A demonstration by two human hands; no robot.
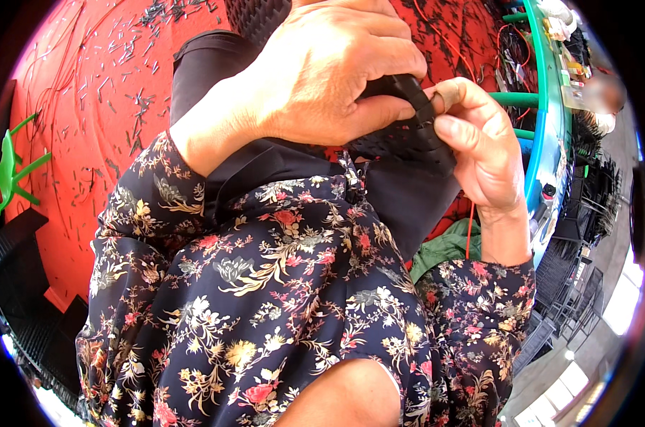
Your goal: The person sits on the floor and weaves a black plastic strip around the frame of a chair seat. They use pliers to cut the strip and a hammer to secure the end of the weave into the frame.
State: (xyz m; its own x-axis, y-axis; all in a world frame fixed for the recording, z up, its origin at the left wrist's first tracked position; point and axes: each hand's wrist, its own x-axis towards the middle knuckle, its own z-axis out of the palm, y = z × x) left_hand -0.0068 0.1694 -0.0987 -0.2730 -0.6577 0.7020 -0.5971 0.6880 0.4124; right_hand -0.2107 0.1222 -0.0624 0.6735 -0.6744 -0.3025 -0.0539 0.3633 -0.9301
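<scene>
A black woven band of flat plastic strips [413, 99] is between my hands, above my lap. My left hand [329, 71] reaches over it from the left, its thumb pressed along the band and its fingers curled round the far side. On the right, my right hand [479, 139] pinches the band's edge between thumb and forefinger, by a strip crossing it. More black weave [255, 18] shows beyond my left hand; whether it belongs to the same piece is hidden. Dark trousers [408, 206] lie beneath the work.
Black strip scraps [134, 107] litter the red floor covering [59, 206]. A green plastic chair [9, 178] stands at the left, near black woven furniture [23, 263]. A green-and-blue frame [543, 107] runs along the right, with another person [603, 99] beyond. Green cloth [447, 245] lies beside my right forearm.
</scene>
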